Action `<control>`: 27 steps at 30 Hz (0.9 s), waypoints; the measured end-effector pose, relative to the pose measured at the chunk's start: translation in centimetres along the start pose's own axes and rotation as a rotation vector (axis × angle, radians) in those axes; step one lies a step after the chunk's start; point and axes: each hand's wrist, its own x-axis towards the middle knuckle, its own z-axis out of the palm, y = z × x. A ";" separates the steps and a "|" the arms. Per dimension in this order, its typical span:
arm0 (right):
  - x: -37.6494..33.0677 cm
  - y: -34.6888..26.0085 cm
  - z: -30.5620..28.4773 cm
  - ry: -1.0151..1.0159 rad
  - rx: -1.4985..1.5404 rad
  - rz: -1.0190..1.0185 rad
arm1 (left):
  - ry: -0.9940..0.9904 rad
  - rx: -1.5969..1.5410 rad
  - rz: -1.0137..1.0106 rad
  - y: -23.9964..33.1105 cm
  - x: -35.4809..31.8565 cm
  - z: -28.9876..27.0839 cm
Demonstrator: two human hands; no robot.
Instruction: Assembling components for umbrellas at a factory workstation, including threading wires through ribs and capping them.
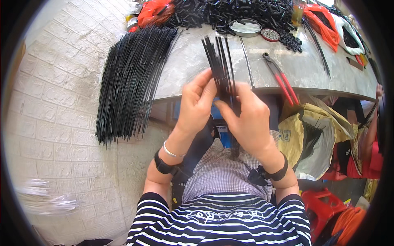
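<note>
Left hand (198, 102) and right hand (252, 119) are both gripping, fingers closed on a bundle of thin black rods (222, 76); it's lying between them, long axis pointing away toward the worktop (184, 61), neither hand nearer. Right: open yellow sack (290, 141) is holding black strands (312, 137). Farther: round tin (245, 35) is holding pale pins (246, 27); red dish (270, 40), metal bits (269, 34).

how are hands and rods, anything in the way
Left hand, right hand: both on black rods. Rods bunched, tips uneven. Red-handled pliers off right, not blocking.
</note>
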 end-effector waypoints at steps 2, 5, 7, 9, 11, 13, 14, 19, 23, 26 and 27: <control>-0.8 -0.4 0.2 -0.027 -0.088 -0.016 | 0.079 -0.045 -0.049 -1.8 -1.0 -0.7; -1.8 -2.0 -0.5 -0.119 -0.182 -0.019 | 0.062 -0.207 -0.079 -1.6 -2.0 -1.3; -2.6 -2.1 0.3 -0.109 0.069 -0.158 | 0.046 -0.210 -0.114 -0.7 -2.6 -1.2; -2.4 -2.9 0.1 -0.126 0.169 -0.108 | -0.008 -0.229 0.037 -1.2 -2.6 -0.9; -2.1 -1.9 0.0 -0.191 0.327 0.003 | -0.003 -0.272 -0.031 -1.6 -2.9 -1.7; -1.7 -1.5 0.1 -0.217 0.490 0.237 | -0.028 -0.347 -0.091 -1.6 -3.5 -2.1; -1.6 -1.6 0.2 -0.238 0.530 0.348 | 0.022 -0.337 -0.114 -1.6 -3.6 -2.0; -1.4 -1.2 0.5 -0.240 0.627 0.485 | 0.041 -0.344 -0.150 -1.7 -3.5 -2.0; -1.3 -0.6 1.0 -0.164 0.147 -0.011 | 0.045 -0.327 -0.055 -2.0 -3.2 -2.0; -1.6 -0.4 1.9 -0.033 0.297 0.039 | 0.020 -0.335 -0.077 -2.3 -3.2 -2.5; -1.6 -0.4 1.9 -0.032 0.297 0.042 | 0.020 -0.336 -0.080 -2.4 -3.2 -2.6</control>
